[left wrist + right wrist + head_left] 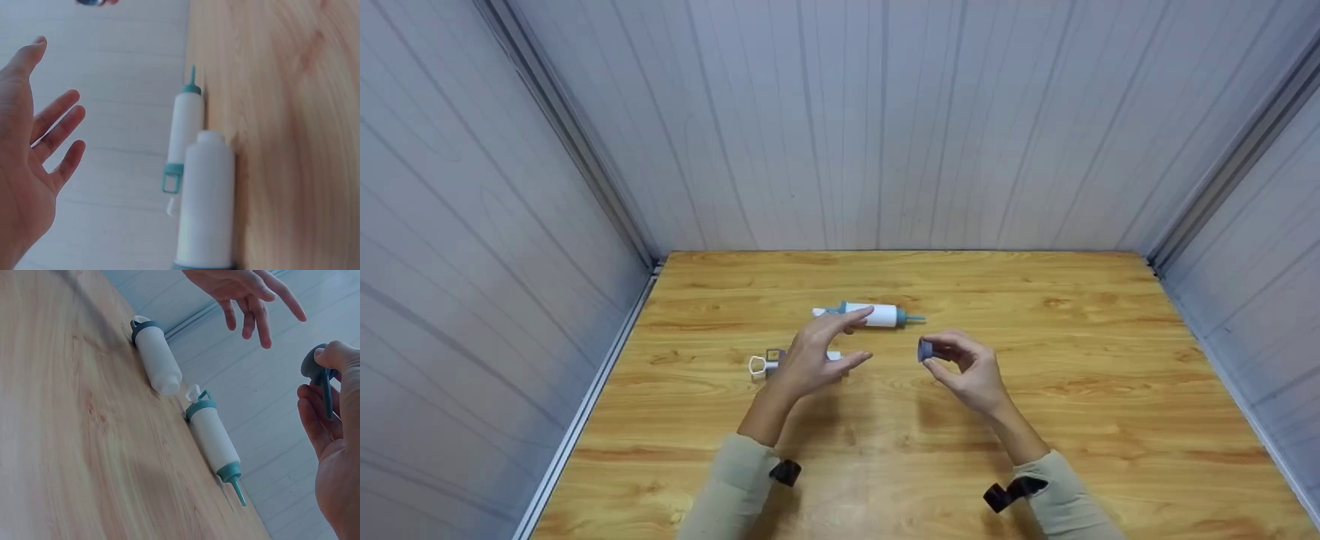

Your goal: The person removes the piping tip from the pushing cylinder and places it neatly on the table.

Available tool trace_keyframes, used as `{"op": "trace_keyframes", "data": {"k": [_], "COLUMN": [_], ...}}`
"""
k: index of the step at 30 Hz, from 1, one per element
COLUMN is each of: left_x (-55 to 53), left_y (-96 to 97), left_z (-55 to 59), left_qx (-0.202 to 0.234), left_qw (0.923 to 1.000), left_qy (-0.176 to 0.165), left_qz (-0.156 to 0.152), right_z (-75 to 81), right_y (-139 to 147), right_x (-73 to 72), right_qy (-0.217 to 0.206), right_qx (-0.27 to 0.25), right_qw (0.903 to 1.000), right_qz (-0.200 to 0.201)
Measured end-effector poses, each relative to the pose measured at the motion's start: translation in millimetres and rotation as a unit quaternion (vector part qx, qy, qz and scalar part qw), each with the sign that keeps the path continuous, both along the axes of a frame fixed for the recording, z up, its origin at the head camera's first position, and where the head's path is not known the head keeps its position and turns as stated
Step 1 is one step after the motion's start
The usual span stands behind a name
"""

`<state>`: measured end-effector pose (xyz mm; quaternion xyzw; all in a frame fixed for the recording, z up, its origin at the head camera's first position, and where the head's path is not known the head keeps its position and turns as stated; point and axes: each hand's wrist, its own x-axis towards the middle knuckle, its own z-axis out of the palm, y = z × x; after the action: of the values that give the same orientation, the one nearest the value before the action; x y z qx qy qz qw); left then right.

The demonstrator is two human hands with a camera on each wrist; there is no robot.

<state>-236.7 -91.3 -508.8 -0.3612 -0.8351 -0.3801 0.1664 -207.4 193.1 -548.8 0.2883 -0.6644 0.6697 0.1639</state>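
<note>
My right hand (973, 375) pinches a dark grey-blue nozzle cap (314, 364) between thumb and fingers, its thin spout pointing back toward the palm. Facing it, my left hand (814, 356) is raised above the table with fingers spread and holds nothing. Below the left hand lies a white tube (205, 202) with a dark grey collar and a white pull ring; its narrow neck is bare. Farther back lies a second white tube (876, 315), fitted with a teal collar and a teal nozzle.
Both tubes rest on their sides on the wood-grain table (1072, 315). Pale panel walls (840, 127) enclose the table at the back and on both sides. Black straps with small cameras (786, 472) sit on both wrists.
</note>
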Motion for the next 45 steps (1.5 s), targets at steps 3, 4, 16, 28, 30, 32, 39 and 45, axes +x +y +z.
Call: {"op": "trace_keyframes", "data": {"k": [3, 4, 16, 28, 30, 32, 39, 45], "left_x": [2.1, 2.8, 7.6, 9.2, 9.2, 9.2, 8.9, 8.9], "left_y": [5.7, 7.5, 27.9, 38.8, 40.6, 42.2, 44.9, 45.0], "left_z": [4.3, 5.5, 12.3, 8.4, 8.0, 7.6, 4.0, 2.8], "left_qx": [0.01, 0.013, 0.051, 0.058, 0.065, 0.071, 0.078, 0.075], "left_qw": [0.9999, 0.9998, 0.9958, 0.9959, 0.9954, 0.995, 0.9936, 0.9937], "left_qy": [0.005, 0.011, 0.064, 0.054, 0.054, 0.054, 0.068, 0.066], "left_qz": [-0.01, -0.012, -0.041, -0.044, -0.044, -0.045, -0.046, -0.05], "right_z": [1.2, 1.5, 6.6, 9.0, 9.6, 10.1, 8.9, 7.0], "right_y": [-2, -2, -8, -16, -17, -18, -21, -23], "right_x": [-0.9, -1.0, -2.9, -3.2, -3.1, -3.4, -4.1, -5.1], "right_qy": [0.0, -0.001, 0.003, 0.02, 0.021, 0.025, 0.029, 0.041], "right_qx": [-0.001, 0.0, -0.004, 0.007, 0.005, 0.0, 0.004, -0.004], "right_qw": [1.0, 1.0, 0.9999, 0.9997, 0.9996, 0.9994, 0.9989, 0.9979], "right_qz": [0.004, 0.005, 0.015, 0.013, 0.017, 0.025, 0.037, 0.051]}}
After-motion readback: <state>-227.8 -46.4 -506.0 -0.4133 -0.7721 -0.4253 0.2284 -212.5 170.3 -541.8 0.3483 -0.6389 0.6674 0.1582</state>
